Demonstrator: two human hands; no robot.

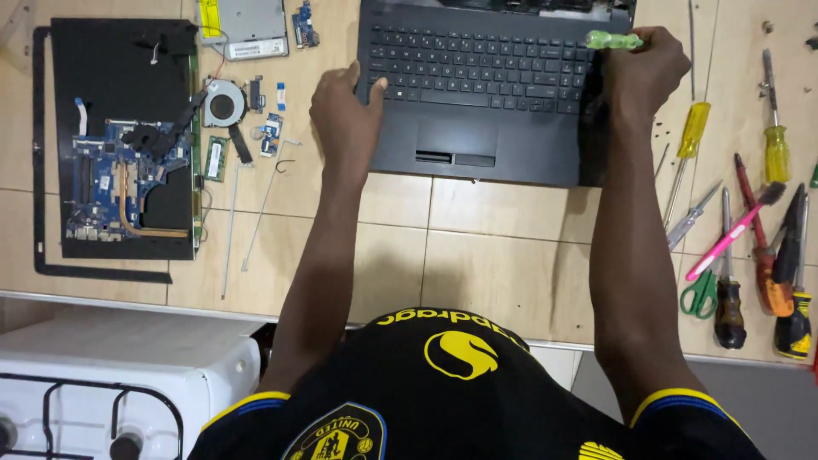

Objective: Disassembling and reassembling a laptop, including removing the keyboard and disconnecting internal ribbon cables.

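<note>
I'm looking straight down on a tabletop (477, 255) faced with large beige tiles, their thin grout lines crossing it in a grid, and the light falls flat and even with only soft shadows. Along its near edge runs a pale strip, and down in the lower left I'm getting a white stove (128, 375) with a black wire grate (60, 400) over its burners. At the lower right, below the edge, there's a plain grey surface (767, 409).

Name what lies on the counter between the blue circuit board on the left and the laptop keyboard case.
In the head view, a round cooling fan and small loose parts lie between the circuit board and the keyboard case; the left hand rests on the case's near edge.
</note>
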